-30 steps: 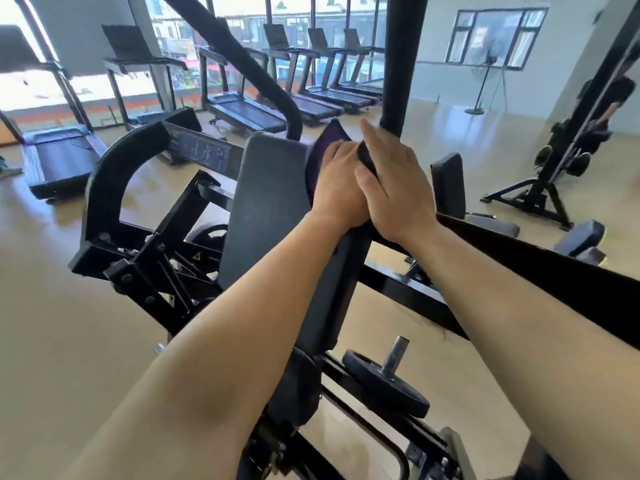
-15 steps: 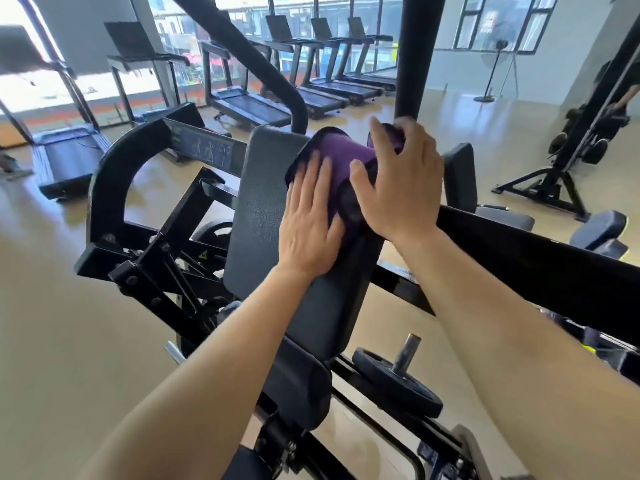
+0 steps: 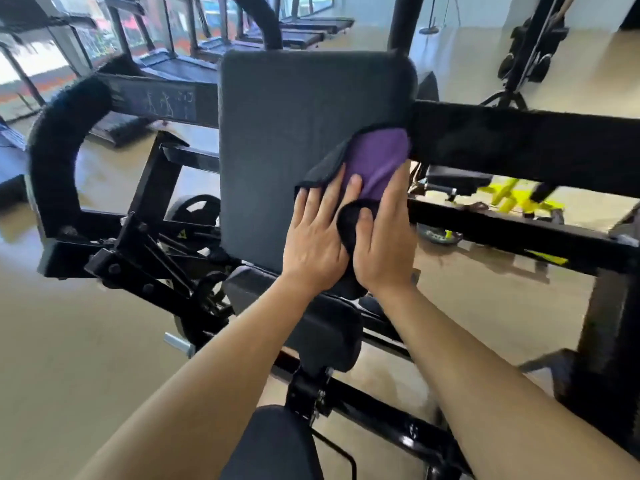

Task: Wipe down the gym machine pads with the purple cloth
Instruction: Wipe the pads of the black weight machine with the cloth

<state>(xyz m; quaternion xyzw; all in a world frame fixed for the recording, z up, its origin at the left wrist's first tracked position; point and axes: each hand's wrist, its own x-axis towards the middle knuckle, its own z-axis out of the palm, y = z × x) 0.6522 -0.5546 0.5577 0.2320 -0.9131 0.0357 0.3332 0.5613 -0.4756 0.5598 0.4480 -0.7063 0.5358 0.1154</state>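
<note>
A tall dark grey back pad [image 3: 277,150] stands upright in the middle of a black gym machine. The purple cloth [image 3: 375,161], with a black edge, lies pressed against the pad's right side. My left hand [image 3: 318,233] rests flat on the cloth's lower left part, fingers spread. My right hand [image 3: 384,237] presses on the cloth from the right, its thumb on a black fold. Below the hands sits a smaller dark pad [image 3: 311,327], and a rounded pad [image 3: 273,445] shows at the bottom edge.
A thick black crossbar [image 3: 519,143] runs rightward from the pad. A curved black frame arm [image 3: 59,140] stands at left, with black linkage [image 3: 138,265] below it. Treadmills [image 3: 173,64] line the back windows. Tan floor surrounds the machine; yellow-green equipment [image 3: 509,199] lies behind right.
Both hands and the cloth have slid down from the pad's top edge to its lower right side. The view has shifted to face the pad more squarely.
</note>
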